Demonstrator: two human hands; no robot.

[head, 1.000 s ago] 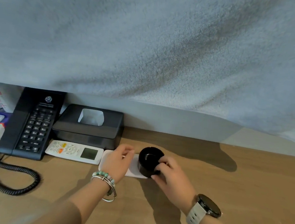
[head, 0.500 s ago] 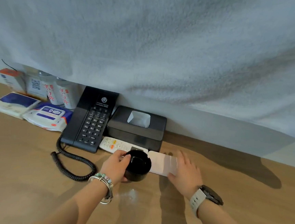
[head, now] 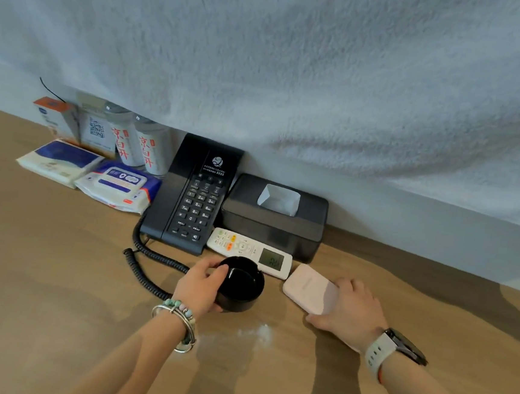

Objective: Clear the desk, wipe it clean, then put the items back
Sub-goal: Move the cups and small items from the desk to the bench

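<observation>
My left hand point(head: 198, 289) grips a round black ashtray point(head: 241, 284) by its left rim, low over the wooden desk point(head: 55, 289). To its right my right hand point(head: 351, 311) holds a flat pale pink pad point(head: 310, 287), fingers on its right side and thumb under its near edge. A white remote point(head: 249, 252) with a lit display lies just behind both. A black desk phone point(head: 194, 195) with a coiled cord point(head: 148, 268) and a black tissue box point(head: 276, 215) stand against the wall.
Wet-wipe packs point(head: 118, 186), a tissue pack point(head: 60, 160), two bottles point(head: 137, 145) and a small box point(head: 56, 117) crowd the back left. A pale towel point(head: 295, 68) fills the upper view. A white smear point(head: 256, 333) marks the desk near my hands.
The ashtray has passed from my right hand to my left and come off the pink pad, moving left. My right hand now holds the pad. The view has panned left.
</observation>
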